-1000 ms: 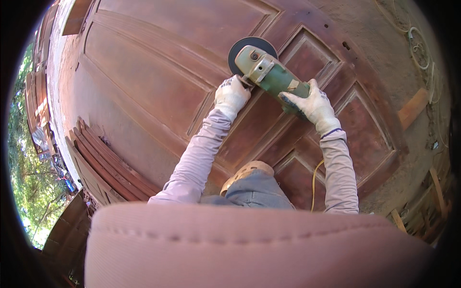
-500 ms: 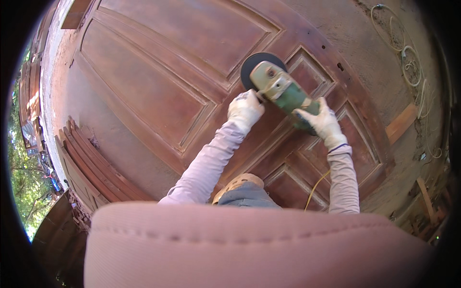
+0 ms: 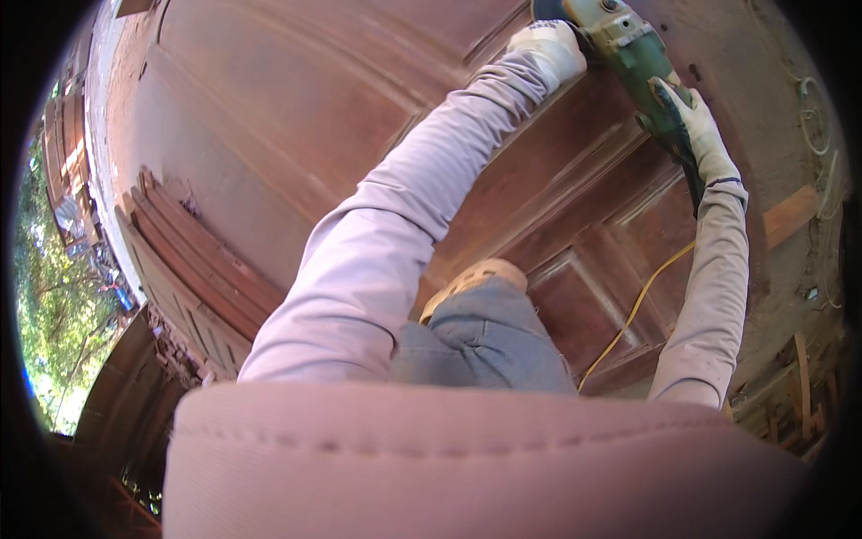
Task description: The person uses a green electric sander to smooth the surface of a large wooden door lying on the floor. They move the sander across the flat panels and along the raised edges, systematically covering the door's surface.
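**Green grinder (image 3: 639, 67) held in both hands over the far right of the door (image 3: 359, 99)**

Left grip (image 3: 549, 47), white glove: clenched at the side of the grinder's head, handle mostly hidden inside the glove. Right grip (image 3: 702, 126), also gloved: wrapped around the rear of the body, thumb on the near side. So the grinder sits between the two, head just right of the left grip, tail running under the right. Dark disc (image 3: 548, 9) beyond the left grip, cut off by the picture edge; contact with the door, can't tell.

Yellow cord (image 3: 633, 314) crosses the door's near right part. Tan shoe (image 3: 485, 272) over the door's near part. Stacked boards (image 3: 193, 256) left of the door; wood piece (image 3: 790, 216) and coiled cable (image 3: 815, 117) right of it.
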Motion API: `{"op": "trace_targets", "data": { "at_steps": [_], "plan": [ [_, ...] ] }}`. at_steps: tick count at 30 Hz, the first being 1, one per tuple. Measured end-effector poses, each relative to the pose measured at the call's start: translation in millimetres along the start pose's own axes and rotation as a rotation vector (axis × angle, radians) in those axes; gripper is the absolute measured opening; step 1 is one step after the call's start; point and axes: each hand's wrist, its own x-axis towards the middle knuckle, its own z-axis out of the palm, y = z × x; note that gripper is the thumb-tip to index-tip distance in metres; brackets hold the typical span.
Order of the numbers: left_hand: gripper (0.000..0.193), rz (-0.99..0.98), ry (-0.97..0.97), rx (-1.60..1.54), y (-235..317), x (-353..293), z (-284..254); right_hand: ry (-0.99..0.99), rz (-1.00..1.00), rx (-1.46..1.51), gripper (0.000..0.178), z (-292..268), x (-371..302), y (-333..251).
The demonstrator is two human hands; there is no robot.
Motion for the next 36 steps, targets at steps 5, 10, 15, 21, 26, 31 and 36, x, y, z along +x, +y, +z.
{"op": "trace_targets", "data": {
  "at_steps": [5,10,15,21,26,31,36],
  "plan": [
    [0.033,-0.112,0.004,-0.096,-67.6,-71.0,15.1,-0.032,-0.091,-0.074,0.081,70.2,-56.2,30.7],
    [0.031,-0.284,0.087,-0.159,-128.4,-174.5,39.1,-0.071,-0.138,-0.639,0.090,134.8,-127.1,43.7],
    [0.023,-0.456,0.079,-0.253,-170.3,-258.1,75.0,-0.141,-0.166,-0.892,0.096,179.8,-181.7,67.7],
    [0.023,-0.566,0.110,-0.351,-205.3,-333.2,113.7,-0.314,-0.155,-1.033,0.102,217.4,-216.5,85.8],
    [0.022,-0.677,0.131,-0.351,-234.0,-376.8,132.7,-0.388,-0.211,-1.143,0.116,252.4,-235.8,98.0],
    [0.023,-0.712,0.180,-0.363,-258.7,-391.1,126.8,-0.432,-0.192,-1.177,0.111,285.7,-242.8,94.7],
    [0.025,-0.636,0.208,-0.411,-245.5,-365.9,121.1,-0.381,-0.221,-1.144,0.109,266.2,-227.7,77.8]
  ]
}}
